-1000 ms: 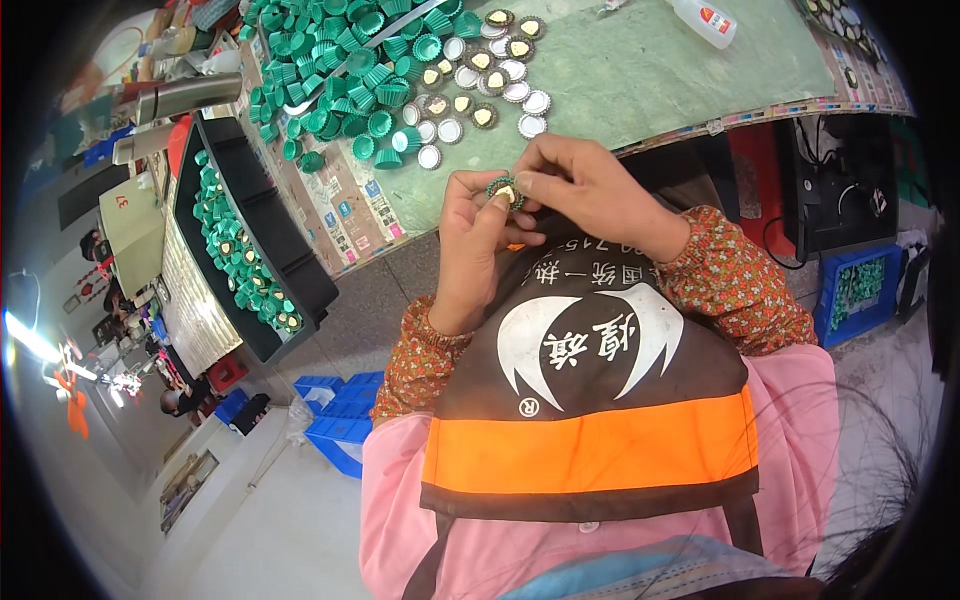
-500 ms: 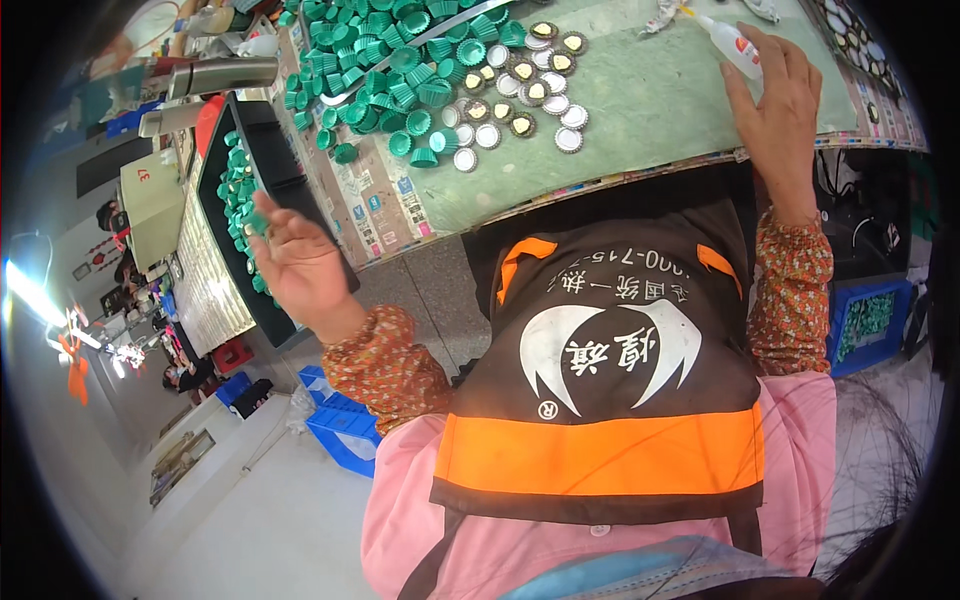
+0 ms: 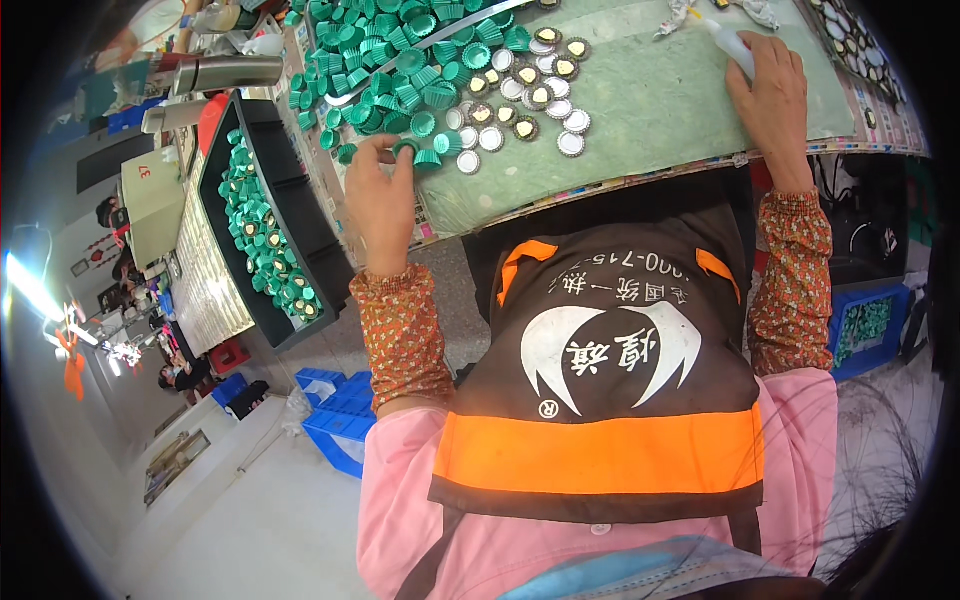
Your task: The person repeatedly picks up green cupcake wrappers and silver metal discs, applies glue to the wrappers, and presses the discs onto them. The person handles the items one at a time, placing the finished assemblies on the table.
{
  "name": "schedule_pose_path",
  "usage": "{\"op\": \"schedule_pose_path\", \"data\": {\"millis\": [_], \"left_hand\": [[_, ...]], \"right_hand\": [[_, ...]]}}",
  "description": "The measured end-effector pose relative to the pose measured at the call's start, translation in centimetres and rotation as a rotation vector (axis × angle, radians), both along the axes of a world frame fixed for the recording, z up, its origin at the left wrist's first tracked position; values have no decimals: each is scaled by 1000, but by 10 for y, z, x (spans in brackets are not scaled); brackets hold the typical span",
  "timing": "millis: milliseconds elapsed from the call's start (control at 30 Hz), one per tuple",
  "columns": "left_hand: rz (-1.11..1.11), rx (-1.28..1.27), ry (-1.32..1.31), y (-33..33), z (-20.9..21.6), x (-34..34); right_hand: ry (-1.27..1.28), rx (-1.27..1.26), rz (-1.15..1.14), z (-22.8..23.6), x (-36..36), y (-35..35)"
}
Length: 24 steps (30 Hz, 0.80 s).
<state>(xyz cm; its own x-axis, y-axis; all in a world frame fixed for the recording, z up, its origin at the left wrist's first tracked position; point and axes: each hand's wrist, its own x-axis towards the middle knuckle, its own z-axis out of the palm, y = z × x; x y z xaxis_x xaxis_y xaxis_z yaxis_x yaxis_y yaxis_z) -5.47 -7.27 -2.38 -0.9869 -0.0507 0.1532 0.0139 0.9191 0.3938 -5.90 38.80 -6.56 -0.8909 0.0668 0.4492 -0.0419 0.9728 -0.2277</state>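
Note:
My left hand (image 3: 383, 200) is at the near edge of a heap of small green fluted cups (image 3: 395, 65), its thumb and fingers closed on one green fluted cup (image 3: 405, 148). Beside it, on a pale green sheet (image 3: 640, 110), lie several round dark-edged caps (image 3: 571, 145) with white faces; some carry a cream-coloured piece. Over at the right, my right hand (image 3: 772, 100) grips a white squeeze bottle (image 3: 733, 45), its narrow tip pointing up and left. A crumpled whitish scrap (image 3: 677, 17) is close to that tip.
Left of the table a black tray (image 3: 310, 225) holds green cups, some with dark and cream pieces in them. A metal cylinder (image 3: 230, 74) is beyond it. Blue crates (image 3: 340, 420) stand on the floor at left, another blue crate (image 3: 868, 325) at right. More caps (image 3: 862, 50) fill the far right corner.
My left hand has moved from over the black tray rightward to the heap, where it now pinches a green cup. My right hand has shifted slightly left, still gripping the bottle.

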Motion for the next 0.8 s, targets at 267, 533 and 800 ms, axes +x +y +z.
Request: {"op": "schedule_pose_path", "data": {"millis": [267, 533, 800], "left_hand": [[1, 843, -48, 10, 13, 10], [-120, 1194, -340, 65, 47, 35], [-288, 1032, -474, 134, 37, 59]], "right_hand": [[-40, -669, 42, 20, 26, -50], [-156, -857, 130, 45, 25, -66], [-390, -1365, 453, 64, 56, -137]]}}
